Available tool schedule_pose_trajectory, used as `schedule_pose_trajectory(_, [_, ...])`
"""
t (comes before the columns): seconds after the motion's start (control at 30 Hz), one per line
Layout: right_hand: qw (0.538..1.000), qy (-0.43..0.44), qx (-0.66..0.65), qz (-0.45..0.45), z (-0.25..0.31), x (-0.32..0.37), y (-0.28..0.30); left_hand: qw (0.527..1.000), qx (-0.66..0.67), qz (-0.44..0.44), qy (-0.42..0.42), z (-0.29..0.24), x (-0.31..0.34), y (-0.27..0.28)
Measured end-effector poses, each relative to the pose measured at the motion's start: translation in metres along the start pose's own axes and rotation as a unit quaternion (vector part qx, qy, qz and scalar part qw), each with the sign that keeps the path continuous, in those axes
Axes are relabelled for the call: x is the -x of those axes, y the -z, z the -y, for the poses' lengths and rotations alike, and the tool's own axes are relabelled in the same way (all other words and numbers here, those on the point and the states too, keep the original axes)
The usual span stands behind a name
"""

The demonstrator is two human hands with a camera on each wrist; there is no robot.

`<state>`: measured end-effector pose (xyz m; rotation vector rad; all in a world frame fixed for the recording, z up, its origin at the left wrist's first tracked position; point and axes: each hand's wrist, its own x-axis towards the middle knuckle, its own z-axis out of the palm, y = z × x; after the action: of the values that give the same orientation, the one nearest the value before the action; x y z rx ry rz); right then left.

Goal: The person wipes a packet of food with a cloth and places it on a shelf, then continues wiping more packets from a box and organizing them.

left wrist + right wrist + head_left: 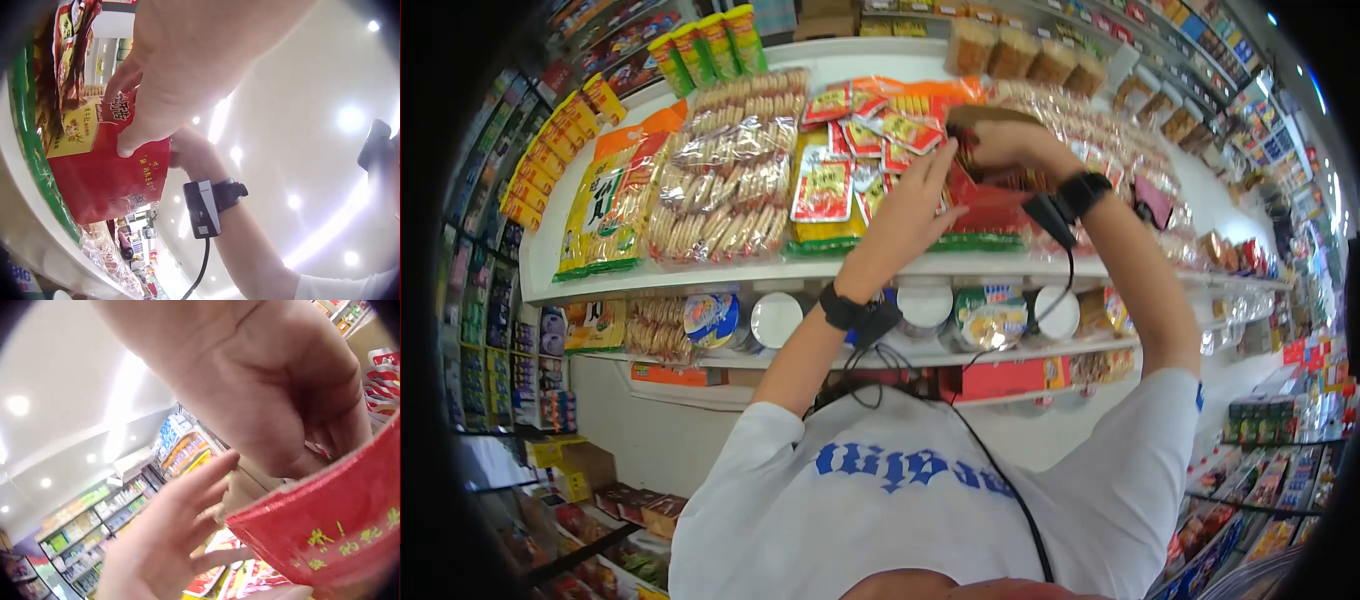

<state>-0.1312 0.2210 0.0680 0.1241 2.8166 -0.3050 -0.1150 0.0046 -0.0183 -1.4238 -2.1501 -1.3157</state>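
A red cardboard box (992,208) with yellow lettering stands on a white counter (730,275), its top edge open in the right wrist view. My left hand (900,220) touches the box's left side, fingers extended and thumb against the red front (112,181). My right hand (1012,146) reaches down into the box from above; its fingertips are hidden behind the rim (294,497), and I cannot tell whether they hold anything. Red-and-white snack packets (382,381) stand inside the box beside that hand. Left of the box, several loose red packets (825,188) lie on a yellow-and-green bag.
Clear bags of sticks (725,180) and a yellow-orange bag (615,200) lie to the left. Green tubes (710,48) and clear jars (1015,55) line the back. Tubs (990,318) fill the shelf below. A cable (1010,470) hangs from the right wrist camera across the shirt.
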Motion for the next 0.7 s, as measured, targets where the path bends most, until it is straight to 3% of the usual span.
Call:
schedule_pose_trajectory(0.17, [0.995,0.051,0.085,-0.013,-0.001,0.008,-0.002,0.996,-0.018,0.088,0.023,-0.008,0.001,0.006])
schedule_pose_trajectory(0.2, [0.997,0.019,0.08,-0.003,-0.001,0.003,-0.006,0.997,0.003,0.066,0.028,-0.014,0.005,0.004])
schedule_pose_trajectory(0.27, [0.996,-0.056,-0.06,0.044,-0.005,0.006,-0.01,0.999,0.038,0.016,0.031,-0.02,0.004,-0.002])
schedule_pose_trajectory(0.37, [0.996,-0.029,0.082,0.028,0.015,0.021,-0.01,0.997,0.038,0.035,0.061,-0.013,0.005,-0.02])
schedule_pose_trajectory(0.5, [0.99,0.016,0.137,0.014,0.02,0.037,-0.007,0.998,0.046,0.004,0.044,-0.01,0.003,-0.035])
schedule_pose_trajectory(0.53, [1.0,0.013,0.015,0.002,0.015,0.043,0.001,0.997,0.06,0.001,0.044,-0.009,0.0,-0.032])
schedule_pose_trajectory(0.6, [0.975,0.017,-0.221,-0.015,-0.009,0.053,0.017,0.995,0.079,0.018,0.049,0.002,-0.008,-0.023])
schedule_pose_trajectory(0.63, [0.939,0.057,-0.313,-0.133,-0.02,0.059,0.02,0.996,0.076,0.022,0.04,0.011,-0.011,-0.018])
schedule_pose_trajectory(0.7, [0.894,0.091,-0.293,-0.326,-0.026,0.063,0.013,0.993,0.087,0.041,0.065,0.02,-0.014,-0.012])
